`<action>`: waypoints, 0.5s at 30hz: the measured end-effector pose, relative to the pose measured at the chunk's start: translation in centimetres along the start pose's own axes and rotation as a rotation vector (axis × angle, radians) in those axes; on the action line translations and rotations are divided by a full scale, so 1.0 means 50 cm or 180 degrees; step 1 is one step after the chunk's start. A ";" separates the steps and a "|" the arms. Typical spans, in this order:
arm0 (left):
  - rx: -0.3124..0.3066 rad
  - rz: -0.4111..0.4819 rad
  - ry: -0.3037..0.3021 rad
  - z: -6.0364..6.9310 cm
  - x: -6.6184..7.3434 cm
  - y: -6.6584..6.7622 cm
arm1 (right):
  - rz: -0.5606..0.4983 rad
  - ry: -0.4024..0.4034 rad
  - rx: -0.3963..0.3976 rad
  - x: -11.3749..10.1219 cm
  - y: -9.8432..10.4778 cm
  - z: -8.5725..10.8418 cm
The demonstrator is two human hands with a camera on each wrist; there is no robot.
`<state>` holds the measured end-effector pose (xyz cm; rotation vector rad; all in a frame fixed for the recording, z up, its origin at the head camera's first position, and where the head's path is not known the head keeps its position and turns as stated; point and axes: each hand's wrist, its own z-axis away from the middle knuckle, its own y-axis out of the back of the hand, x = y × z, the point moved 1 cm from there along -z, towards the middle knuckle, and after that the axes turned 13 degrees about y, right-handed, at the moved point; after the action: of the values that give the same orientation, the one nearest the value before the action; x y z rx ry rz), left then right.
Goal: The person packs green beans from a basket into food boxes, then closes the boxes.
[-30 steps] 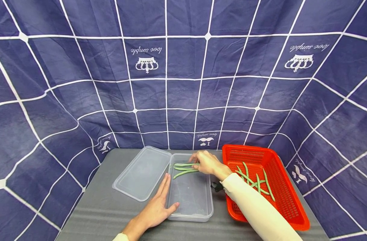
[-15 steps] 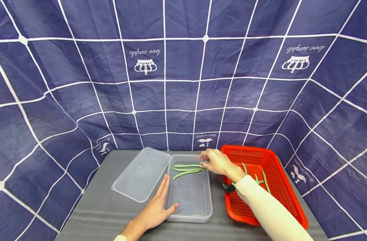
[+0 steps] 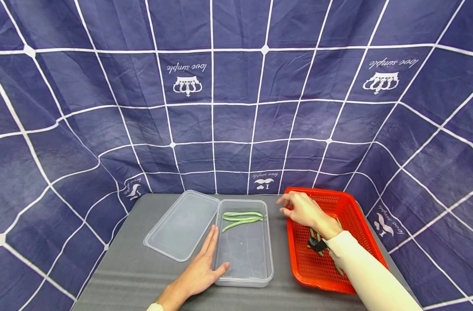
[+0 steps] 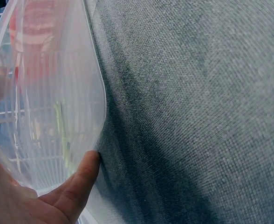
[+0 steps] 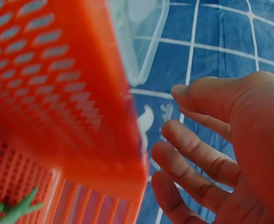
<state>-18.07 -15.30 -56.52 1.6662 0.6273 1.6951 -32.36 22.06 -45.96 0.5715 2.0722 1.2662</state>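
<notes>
Several green beans [image 3: 242, 219] lie crosswise near the far end of a clear plastic box [image 3: 244, 259]. My left hand [image 3: 199, 270] rests along the box's left side, fingers extended, thumb over the rim; in the left wrist view its fingers [image 4: 78, 184] touch the box wall. My right hand [image 3: 304, 210], holding nothing, hovers over the left edge of the red basket [image 3: 315, 283], its fingers loosely bent. The right wrist view shows the same hand [image 5: 235, 149] beside the basket wall [image 5: 95, 116]. More beans [image 5: 18, 210] lie in the basket, partly hidden by my forearm in the head view.
A clear lid [image 3: 183, 226] lies flat on the grey table [image 3: 123, 268], left of the box and close to it. Dark blue cloth [image 3: 236, 121] with white lines stands behind and at both sides. A strip of table separates box and basket.
My right hand has let go of the beans in the box and moved right, out over the basket's edge. My left hand has stayed against the box.
</notes>
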 end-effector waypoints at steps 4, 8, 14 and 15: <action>0.0005 -0.0002 -0.0002 0.000 0.000 0.000 | -0.0056 -0.0048 0.0014 0.025 0.010 0.034; 0.0020 -0.0031 -0.0008 0.000 -0.002 -0.001 | -0.0084 -0.0103 0.0011 0.051 0.021 0.069; 0.0006 0.0014 0.0012 0.001 -0.003 -0.003 | -0.0085 -0.0236 -0.0074 0.095 0.028 0.119; -0.0004 0.0024 0.0025 0.002 -0.002 -0.004 | -0.0092 -0.0247 -0.0111 0.102 0.028 0.128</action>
<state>-17.96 -15.25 -56.75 1.6638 0.6241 1.7079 -31.37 29.94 -48.33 0.5642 1.9840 1.2421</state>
